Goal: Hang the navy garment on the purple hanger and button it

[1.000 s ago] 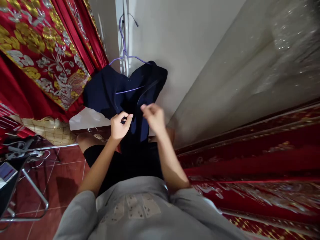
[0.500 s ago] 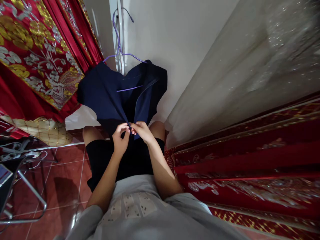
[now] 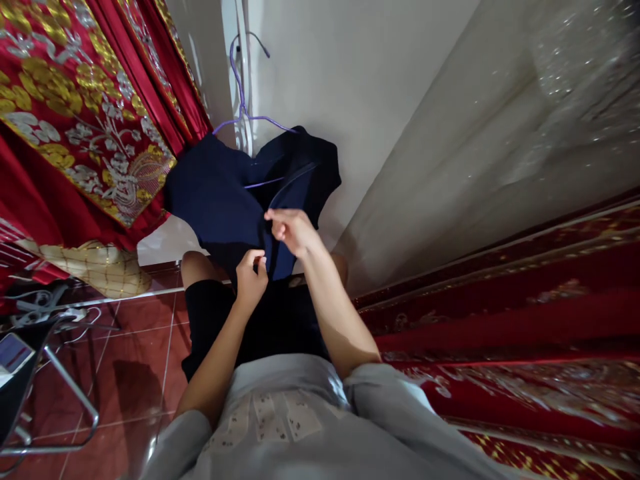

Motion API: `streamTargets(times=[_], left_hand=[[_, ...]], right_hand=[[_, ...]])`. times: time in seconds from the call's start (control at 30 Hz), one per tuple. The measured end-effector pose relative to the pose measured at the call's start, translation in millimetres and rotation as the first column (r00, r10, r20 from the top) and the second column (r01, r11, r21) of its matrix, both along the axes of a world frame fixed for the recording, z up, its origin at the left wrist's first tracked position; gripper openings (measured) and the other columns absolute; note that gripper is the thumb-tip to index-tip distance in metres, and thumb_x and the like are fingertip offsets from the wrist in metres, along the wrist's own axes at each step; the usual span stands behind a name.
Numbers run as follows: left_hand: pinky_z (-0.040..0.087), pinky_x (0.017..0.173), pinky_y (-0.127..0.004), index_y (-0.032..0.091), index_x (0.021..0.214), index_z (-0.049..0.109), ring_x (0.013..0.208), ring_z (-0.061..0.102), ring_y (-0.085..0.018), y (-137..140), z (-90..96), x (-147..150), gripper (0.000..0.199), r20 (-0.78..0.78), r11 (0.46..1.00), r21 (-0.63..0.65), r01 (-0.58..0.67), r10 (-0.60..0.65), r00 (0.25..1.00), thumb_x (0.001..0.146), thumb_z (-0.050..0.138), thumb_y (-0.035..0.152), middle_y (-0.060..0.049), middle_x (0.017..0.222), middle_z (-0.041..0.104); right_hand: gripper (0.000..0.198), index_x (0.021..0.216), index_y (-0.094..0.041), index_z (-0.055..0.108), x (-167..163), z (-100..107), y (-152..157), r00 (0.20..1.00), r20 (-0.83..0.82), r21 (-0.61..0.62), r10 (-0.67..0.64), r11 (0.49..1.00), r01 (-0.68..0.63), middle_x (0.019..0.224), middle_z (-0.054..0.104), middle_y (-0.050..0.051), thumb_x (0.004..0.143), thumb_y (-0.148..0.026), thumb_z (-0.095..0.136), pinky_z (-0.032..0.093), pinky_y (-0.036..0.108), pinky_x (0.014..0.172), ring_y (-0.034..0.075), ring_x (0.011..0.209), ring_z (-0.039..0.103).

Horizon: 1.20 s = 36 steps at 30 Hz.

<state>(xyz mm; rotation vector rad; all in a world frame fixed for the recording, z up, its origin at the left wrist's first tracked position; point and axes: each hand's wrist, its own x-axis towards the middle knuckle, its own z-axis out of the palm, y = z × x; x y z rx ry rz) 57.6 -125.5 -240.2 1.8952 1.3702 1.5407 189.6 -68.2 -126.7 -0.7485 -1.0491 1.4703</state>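
A dark navy garment [image 3: 220,200] with an open front hangs on a purple hanger [image 3: 243,113] in front of my knees. My left hand [image 3: 251,275] is closed in a pinch at the lower part of the garment's front edge, with cloth at its fingertips. Higher and to the right, my right hand [image 3: 294,231] is held over the opening, thumb and fingers drawn together. Whatever it pinches, if anything, is too small to make out. The two hands are apart.
Red cloth with gold and silver decoration [image 3: 100,127] hangs at left. A metal-framed chair [image 3: 75,393] with a phone [image 3: 15,353] on it stands at lower left. Plastic-covered material [image 3: 450,147] and red embroidered fabric [image 3: 500,320] lie along the right. Behind the hanger rises a pale wall [image 3: 340,60].
My right hand has moved up and away from my left hand, where both met at the garment's edge. My left hand stays low at the cloth. The view has shifted slightly.
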Motion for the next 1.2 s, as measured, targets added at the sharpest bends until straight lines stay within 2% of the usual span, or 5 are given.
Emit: streamTargets(times=[0.27,0.5,0.7,1.0,1.2], left_hand=[[0.055,0.083,-0.035,0.017,0.09,0.063,0.085,0.069,-0.023,48.2,5.5,-5.6,0.014,-0.22,0.992,-0.034,0.121,-0.125,0.968,0.092,0.052,0.009,-0.011,0.091,0.07],[0.054,0.098,-0.037,0.023,0.136,0.054,0.1,0.069,-0.02,73.8,143.3,-29.1,0.032,-0.138,0.952,0.3,0.06,-0.019,0.99,0.108,0.048,0.036,-0.007,0.106,0.069],[0.054,0.093,-0.041,0.02,0.098,0.062,0.098,0.066,-0.023,96.7,216.5,-30.9,0.037,-0.397,0.903,0.398,0.164,0.008,0.918,0.107,0.049,0.053,-0.007,0.099,0.062],[0.046,0.096,-0.031,0.015,0.105,0.051,0.096,0.054,-0.011,151.5,206.4,-126.9,0.047,-0.016,0.819,0.515,-0.252,0.303,0.953,0.11,0.036,0.06,-0.003,0.101,0.058],[0.049,0.071,-0.025,0.02,0.082,0.044,0.07,0.053,-0.009,140.5,91.7,-147.7,0.062,0.414,0.972,-0.134,-0.193,0.232,0.88,0.105,0.022,0.074,0.003,0.066,0.048]], right_hand=[[0.039,0.068,-0.018,0.058,-20.9,110.3,53.4,0.973,0.001,0.178,-0.229,0.958,0.225,0.052,0.047,-0.006,0.092,-0.044,0.074,0.034,0.017,0.043,0.005,0.047,0.042],[0.028,0.071,-0.02,0.06,-10.4,96.9,24.1,0.967,0.183,0.355,-0.175,0.929,0.101,0.046,0.049,-0.005,0.097,-0.027,0.063,0.032,0.02,0.041,0.008,0.042,0.044],[0.029,0.07,-0.021,0.055,-11.8,92.3,35.7,0.904,0.259,0.49,-0.341,0.853,0.181,0.048,0.05,-0.006,0.094,-0.031,0.067,0.036,0.02,0.048,0.008,0.046,0.046],[0.026,0.065,-0.019,0.057,-31.2,-2.1,43.0,0.841,0.45,0.275,-0.299,0.943,0.188,0.044,0.053,-0.003,0.09,-0.021,0.062,0.039,0.026,0.056,0.011,0.043,0.051],[0.023,0.067,-0.021,0.055,-40.1,-33.7,-0.6,0.961,0.146,0.136,-0.236,0.967,0.217,0.043,0.045,-0.007,0.086,-0.028,0.064,0.037,0.024,0.052,0.009,0.042,0.048]])
